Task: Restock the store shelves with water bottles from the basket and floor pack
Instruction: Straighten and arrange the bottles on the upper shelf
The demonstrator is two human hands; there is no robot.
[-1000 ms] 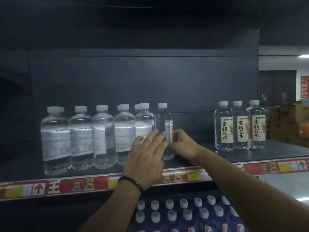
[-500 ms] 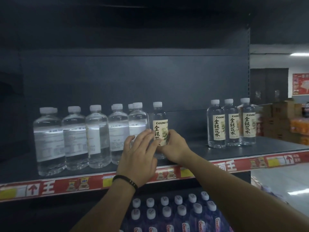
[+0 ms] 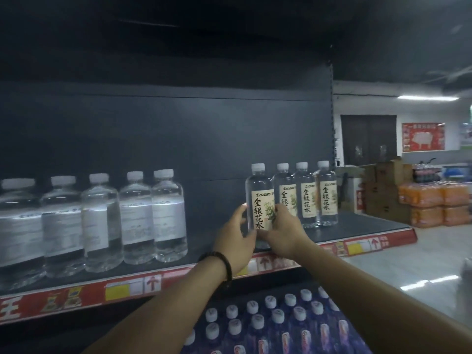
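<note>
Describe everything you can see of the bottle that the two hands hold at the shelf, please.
The held bottle is clear plastic, filled with clear liquid, with a white screw cap and a cream label facing the camera: LIDONG, black Chinese characters, a green sprig. It is upright at the front of the dark shelf, just left of three matching bottles. The left hand grips its lower left side, the right hand its lower right, hiding its base.

dim, motion-blurred view; ceiling light [image 3: 427, 97] glows right, wide-angle edges warped.
</note>
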